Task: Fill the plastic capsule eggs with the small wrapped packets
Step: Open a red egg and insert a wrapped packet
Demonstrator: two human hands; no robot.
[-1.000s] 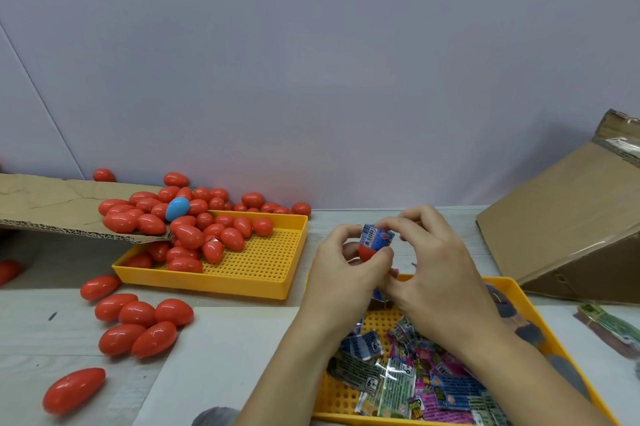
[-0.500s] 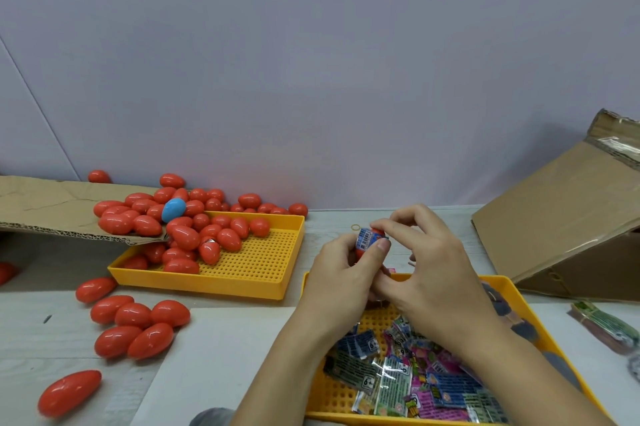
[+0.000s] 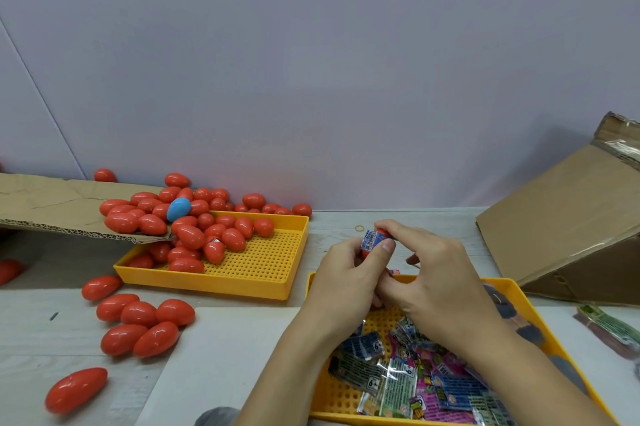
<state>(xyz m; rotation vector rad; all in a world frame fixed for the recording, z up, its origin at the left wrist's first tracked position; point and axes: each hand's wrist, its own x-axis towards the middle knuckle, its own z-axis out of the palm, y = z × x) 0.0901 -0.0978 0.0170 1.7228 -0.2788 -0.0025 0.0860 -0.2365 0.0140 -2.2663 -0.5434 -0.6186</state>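
Glossy, smooth plastic was seen on the red eggs [image 3: 145, 313]; crinkly shiny film on the packets [image 3: 398, 387]; matt perforated plastic trays [image 3: 263, 266]; rough corrugated cardboard [image 3: 554, 235].

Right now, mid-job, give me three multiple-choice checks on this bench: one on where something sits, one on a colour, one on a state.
1. Where do the loose wrapped packets lie?
A. in the near yellow tray under the hands
B. in the far yellow tray with the eggs
C. on the cardboard sheet at the left

2. What colour is the one odd egg in the red pile?
A. green
B. blue
C. white

3. What are the hands doing?
A. both rest flat on the table
B. only one holds something
C. both grip one red egg with a packet at its mouth

Answers:
1 A, the packets fill the near yellow tray.
2 B, one blue egg sits among the red ones.
3 C, the left hand and right hand close round the red egg, with the blue packet showing at it.
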